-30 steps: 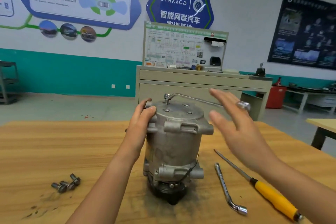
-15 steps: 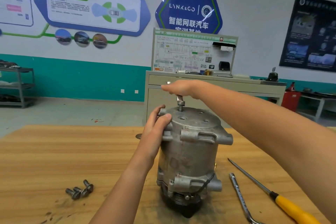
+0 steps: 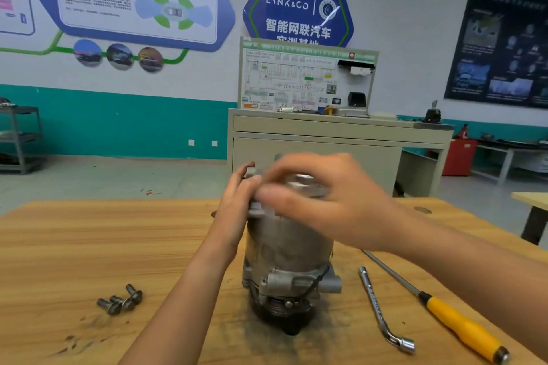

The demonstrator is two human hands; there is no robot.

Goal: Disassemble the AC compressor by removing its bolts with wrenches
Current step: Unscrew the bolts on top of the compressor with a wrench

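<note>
1. The compressor (image 3: 287, 246) stands upright on the table (image 3: 89, 246), near the middle of it.
2. The left hand (image 3: 237, 207) holds the compressor at its upper left side. The right hand (image 3: 326, 201) is over its top, too blurred to tell if it holds something.
3. A few bolts (image 3: 120, 301) lie together on the table, left of the compressor and well apart from it.
4. A wrench (image 3: 382, 314) lies on the table, right of the compressor. A screwdriver (image 3: 444, 311) lies right of the wrench, near it but apart.
5. Behind the table stands a cabinet (image 3: 326, 139), and a board (image 3: 305, 77) stands upright on it.
6. A shelf rack (image 3: 20, 139) is far left by the wall. A second table (image 3: 530, 198) is at the right edge.
</note>
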